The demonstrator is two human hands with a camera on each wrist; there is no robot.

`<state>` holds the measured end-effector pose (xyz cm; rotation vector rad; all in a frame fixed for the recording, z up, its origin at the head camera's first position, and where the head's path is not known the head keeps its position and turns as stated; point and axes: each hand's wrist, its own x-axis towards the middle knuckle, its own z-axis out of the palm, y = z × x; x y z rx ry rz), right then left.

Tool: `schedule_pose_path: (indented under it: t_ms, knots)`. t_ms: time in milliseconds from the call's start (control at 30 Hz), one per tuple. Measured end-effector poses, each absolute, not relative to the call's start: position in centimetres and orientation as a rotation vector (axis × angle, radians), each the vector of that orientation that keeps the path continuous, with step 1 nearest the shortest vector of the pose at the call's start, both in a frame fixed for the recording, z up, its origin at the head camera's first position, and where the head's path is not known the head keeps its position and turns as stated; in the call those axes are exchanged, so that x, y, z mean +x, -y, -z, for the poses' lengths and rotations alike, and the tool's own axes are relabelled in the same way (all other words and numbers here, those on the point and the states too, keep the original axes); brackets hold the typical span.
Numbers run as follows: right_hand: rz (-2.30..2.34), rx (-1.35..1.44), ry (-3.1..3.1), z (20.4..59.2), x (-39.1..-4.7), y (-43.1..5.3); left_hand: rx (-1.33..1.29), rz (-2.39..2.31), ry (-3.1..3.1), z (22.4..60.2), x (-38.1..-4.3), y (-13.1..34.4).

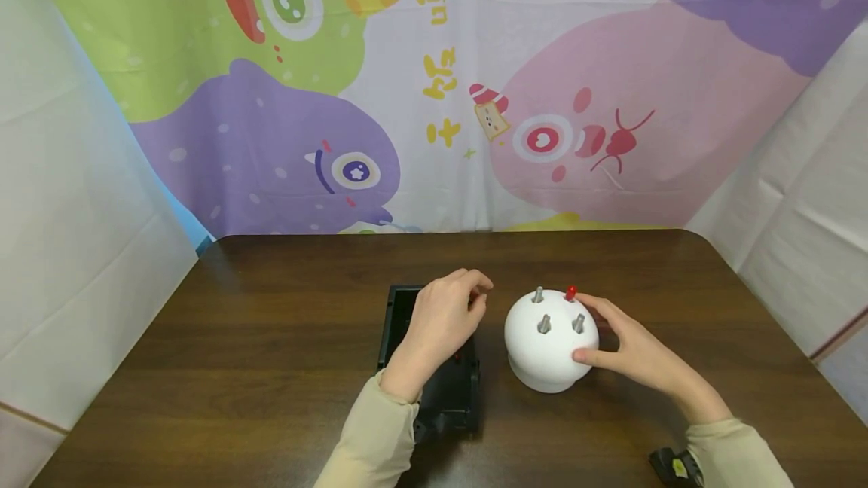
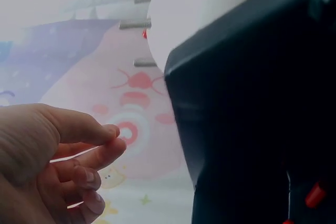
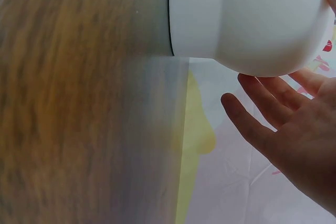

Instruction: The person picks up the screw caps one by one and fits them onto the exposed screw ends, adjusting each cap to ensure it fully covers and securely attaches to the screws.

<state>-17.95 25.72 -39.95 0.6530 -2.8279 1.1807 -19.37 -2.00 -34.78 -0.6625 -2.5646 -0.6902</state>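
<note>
A white, round-topped object [image 1: 542, 356] stands on the table, right of centre. Several threaded metal studs [image 1: 545, 324] stick up from its top, and a red cap [image 1: 571, 293] covers the one at the back right. My right hand [image 1: 640, 349] grips the rounded side, thumb at the front and fingers spread along the far side. To the left lies a long black tray [image 1: 444, 398]. Above it is my left hand [image 1: 444, 315], fingers loosely bent, thumb close to the index fingertip, nothing visible between them. Small red pieces [image 2: 316, 195] lie in the tray, partly hidden by the left arm.
The brown wooden table [image 1: 237, 367] extends around both objects. A small black item [image 1: 678, 467] with a yellow-green mark is beside the right sleeve. Behind the table's far edge hangs a cartoon-printed cloth [image 1: 434, 194], with white sheets at both sides.
</note>
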Motion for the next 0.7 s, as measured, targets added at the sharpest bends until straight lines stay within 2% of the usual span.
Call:
schedule_pose_path:
  t_ms: [700]
  knots:
    - [-1.225, 0.645, 2.828, 40.0, -17.9, -25.7, -0.464, 0.612, 2.701, 35.4, -19.7, 3.3]
